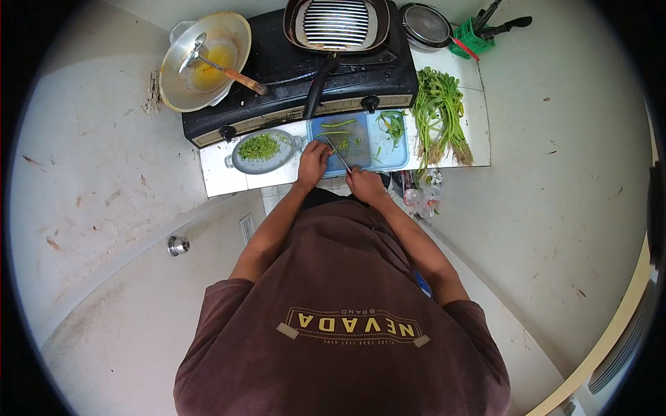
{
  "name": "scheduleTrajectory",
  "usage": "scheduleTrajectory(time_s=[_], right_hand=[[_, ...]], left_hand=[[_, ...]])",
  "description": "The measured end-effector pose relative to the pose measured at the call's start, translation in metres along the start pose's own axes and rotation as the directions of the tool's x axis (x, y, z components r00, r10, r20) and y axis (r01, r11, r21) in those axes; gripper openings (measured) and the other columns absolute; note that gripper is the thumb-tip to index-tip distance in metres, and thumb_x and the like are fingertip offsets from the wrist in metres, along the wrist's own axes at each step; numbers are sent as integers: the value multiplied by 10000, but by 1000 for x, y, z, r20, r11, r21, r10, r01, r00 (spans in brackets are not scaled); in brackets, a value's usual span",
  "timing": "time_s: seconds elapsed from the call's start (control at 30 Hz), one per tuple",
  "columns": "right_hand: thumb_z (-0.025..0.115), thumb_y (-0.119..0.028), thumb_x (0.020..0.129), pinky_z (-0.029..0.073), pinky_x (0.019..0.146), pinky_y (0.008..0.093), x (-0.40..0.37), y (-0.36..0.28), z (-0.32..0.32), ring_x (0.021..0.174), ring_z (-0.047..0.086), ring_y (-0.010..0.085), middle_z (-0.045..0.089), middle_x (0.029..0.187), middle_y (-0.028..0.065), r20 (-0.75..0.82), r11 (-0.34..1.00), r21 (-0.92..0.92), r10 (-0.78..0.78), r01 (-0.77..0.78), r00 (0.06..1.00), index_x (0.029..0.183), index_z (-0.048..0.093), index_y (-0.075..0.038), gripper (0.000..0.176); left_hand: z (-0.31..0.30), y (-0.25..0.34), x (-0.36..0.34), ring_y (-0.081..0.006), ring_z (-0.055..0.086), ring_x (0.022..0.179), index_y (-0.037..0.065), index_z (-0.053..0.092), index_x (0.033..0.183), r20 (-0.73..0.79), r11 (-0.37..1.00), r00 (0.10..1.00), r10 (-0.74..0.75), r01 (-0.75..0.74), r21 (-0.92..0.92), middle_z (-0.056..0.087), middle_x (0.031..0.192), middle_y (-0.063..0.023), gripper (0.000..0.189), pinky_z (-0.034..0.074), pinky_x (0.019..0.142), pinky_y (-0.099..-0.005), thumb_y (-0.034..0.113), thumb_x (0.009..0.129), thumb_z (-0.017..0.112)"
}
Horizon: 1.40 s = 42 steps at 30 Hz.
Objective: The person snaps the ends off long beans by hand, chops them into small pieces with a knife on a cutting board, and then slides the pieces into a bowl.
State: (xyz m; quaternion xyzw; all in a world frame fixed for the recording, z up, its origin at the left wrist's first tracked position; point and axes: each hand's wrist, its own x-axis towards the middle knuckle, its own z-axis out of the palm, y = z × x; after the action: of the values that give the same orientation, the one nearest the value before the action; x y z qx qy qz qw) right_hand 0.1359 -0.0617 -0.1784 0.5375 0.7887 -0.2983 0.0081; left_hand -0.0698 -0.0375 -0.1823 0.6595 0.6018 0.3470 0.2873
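Note:
My right hand point(364, 184) grips a knife point(338, 154) whose blade lies across the blue cutting board point(371, 154). My left hand point(313, 163) rests on the board's near left part, its fingers bent over green stems point(337, 125) next to the blade. Chopped green bits lie on the board around the knife. A few more stems point(393, 125) sit on the board's right half.
A grey oval plate point(239, 158) of chopped greens stands left of the board. A bunch of long green stalks point(439, 116) lies to the right. Behind is a black stove point(277, 66) with a grill pan point(338, 26) and a wok point(205, 59) holding a ladle.

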Motion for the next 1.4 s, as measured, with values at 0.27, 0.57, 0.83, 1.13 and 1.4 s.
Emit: scheduleTrajectory(time_s=[0.27, 0.57, 0.83, 1.13, 1.4], right_hand=[[508, -350, 1013, 560, 673, 565, 0, -2, -5, 720, 701, 451, 689, 742, 263, -9, 1000, 17, 10, -10, 1000, 984, 584, 34, 392], [532, -367, 994, 552, 656, 575, -4, 2, 0, 685, 690, 456, 676, 701, 240, -41, 1000, 1, 10, -10, 999, 964, 604, 24, 399], [535, -348, 994, 559, 656, 564, 0, -2, 7, 695, 691, 457, 680, 718, 248, -50, 999, 41, -13, 15, 999, 985, 612, 23, 379], [533, -349, 998, 560, 676, 569, -5, 1, 8, 714, 691, 460, 680, 729, 256, -9, 999, 43, 12, -12, 1000, 1002, 591, 20, 374], [517, -335, 1009, 559, 681, 567, 7, -10, 2, 716, 692, 459, 682, 737, 260, -5, 999, 51, 14, -14, 1000, 993, 585, 35, 376]], left_hand=[[2, 0, -1, -355, 635, 880, 3, 690, 916, 7, 994, 998, -68, 69, -81, 629, 922, -151, 67, 512, 776, -432, 8, 852, 708], [3, -1, -1, -351, 634, 888, 13, 698, 936, 16, 992, 997, -77, 78, -98, 628, 919, -146, 99, 513, 779, -430, -12, 840, 696], [3, 0, -1, -361, 621, 914, 15, 696, 931, 0, 999, 1000, -24, 24, -38, 632, 927, -149, 81, 496, 813, -441, 14, 850, 693], [3, -1, 0, -363, 616, 924, 8, 689, 926, -23, 1000, 1000, 13, -14, -24, 635, 937, -148, 71, 492, 823, -444, 13, 855, 691], [3, 0, -2, -360, 612, 922, 13, 690, 928, -24, 1000, 999, 24, -23, 12, 639, 932, -143, 75, 490, 824, -447, 23, 855, 699]])
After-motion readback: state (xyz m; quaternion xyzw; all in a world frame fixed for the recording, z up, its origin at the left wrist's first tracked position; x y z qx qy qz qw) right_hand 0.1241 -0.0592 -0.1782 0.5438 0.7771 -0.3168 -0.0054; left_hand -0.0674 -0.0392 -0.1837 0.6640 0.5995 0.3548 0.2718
